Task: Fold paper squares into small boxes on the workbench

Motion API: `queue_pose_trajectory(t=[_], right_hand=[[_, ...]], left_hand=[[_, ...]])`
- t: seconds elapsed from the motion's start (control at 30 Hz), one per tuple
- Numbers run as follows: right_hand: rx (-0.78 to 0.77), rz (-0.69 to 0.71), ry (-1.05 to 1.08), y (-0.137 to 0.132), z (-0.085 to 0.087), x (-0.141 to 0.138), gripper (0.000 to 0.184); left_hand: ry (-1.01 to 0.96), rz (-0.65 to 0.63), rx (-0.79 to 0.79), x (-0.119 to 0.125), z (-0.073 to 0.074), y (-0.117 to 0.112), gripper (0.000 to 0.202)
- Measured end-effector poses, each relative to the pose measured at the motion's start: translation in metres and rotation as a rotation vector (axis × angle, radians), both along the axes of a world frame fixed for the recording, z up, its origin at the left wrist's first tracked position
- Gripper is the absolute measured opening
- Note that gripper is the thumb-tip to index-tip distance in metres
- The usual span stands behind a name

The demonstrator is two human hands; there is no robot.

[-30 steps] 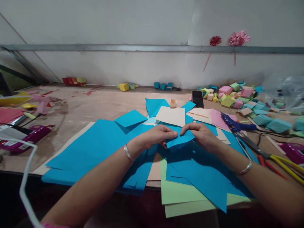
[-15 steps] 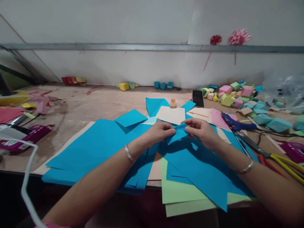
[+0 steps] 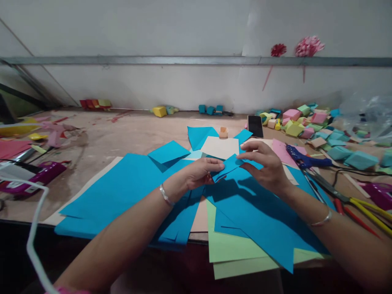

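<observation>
A small folded piece of blue paper [image 3: 230,166] is held up over the larger sheets, its layers slightly parted at the lower left. My left hand [image 3: 203,169] grips its left end, thumb on top and the other fingers underneath. At the paper's right end, my right hand [image 3: 265,165] has its thumb and a fingertip on the edge, with the upper fingers raised and apart. Large blue sheets [image 3: 113,196] lie under both hands, and a cream paper piece [image 3: 221,147] lies just beyond them.
Green sheets [image 3: 235,249] overhang the front edge. On the right are scissors [image 3: 330,190], a blue glue gun [image 3: 301,158], a phone [image 3: 255,126] and a heap of coloured paper cubes [image 3: 318,126]. A pink glue gun [image 3: 55,132] and a white cable [image 3: 32,241] are on the left.
The small paper has turned and now shows a flatter folded face. My right hand has loosened and lifted its upper fingers, while my left hand has shifted its grip around the left end.
</observation>
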State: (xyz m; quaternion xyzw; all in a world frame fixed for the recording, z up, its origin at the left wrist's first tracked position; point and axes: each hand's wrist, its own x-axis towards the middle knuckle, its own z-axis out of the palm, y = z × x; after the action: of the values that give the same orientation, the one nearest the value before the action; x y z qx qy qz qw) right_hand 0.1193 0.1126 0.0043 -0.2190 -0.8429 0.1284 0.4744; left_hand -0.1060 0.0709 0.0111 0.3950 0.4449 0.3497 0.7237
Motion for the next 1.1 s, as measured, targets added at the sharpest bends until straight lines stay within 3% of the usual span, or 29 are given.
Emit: queue_pose_trajectory(t=[0.1,0.23,0.33,0.53,0.67,0.8,1.1], right_hand=[[0.032,0.016,-0.006,-0.002,0.002,-0.001,0.01],[-0.141,-0.037,-0.093,-0.004,0.005,-0.002,0.007],[-0.416,-0.112,-0.197,-0.005,0.007,-0.003,0.01],[-0.688,-0.137,-0.235,-0.003,0.007,-0.005,0.017],[-0.798,-0.1,-0.221,-0.001,0.002,-0.005,0.017],[-0.768,-0.098,-0.315,0.001,0.0,-0.004,0.021],[-0.479,-0.224,-0.55,-0.001,-0.007,-0.007,0.017]], left_hand=[[0.132,-0.031,0.088,0.004,0.001,-0.002,0.025],[0.494,0.237,0.499,0.008,0.01,-0.005,0.036],[0.564,0.239,0.539,0.007,0.019,-0.007,0.052],[0.786,0.173,0.697,0.006,0.014,-0.005,0.016],[0.811,0.17,0.648,0.007,0.007,-0.003,0.013],[0.844,0.159,0.648,0.007,0.006,-0.002,0.013],[0.882,0.048,0.632,0.009,-0.005,0.0,0.011]])
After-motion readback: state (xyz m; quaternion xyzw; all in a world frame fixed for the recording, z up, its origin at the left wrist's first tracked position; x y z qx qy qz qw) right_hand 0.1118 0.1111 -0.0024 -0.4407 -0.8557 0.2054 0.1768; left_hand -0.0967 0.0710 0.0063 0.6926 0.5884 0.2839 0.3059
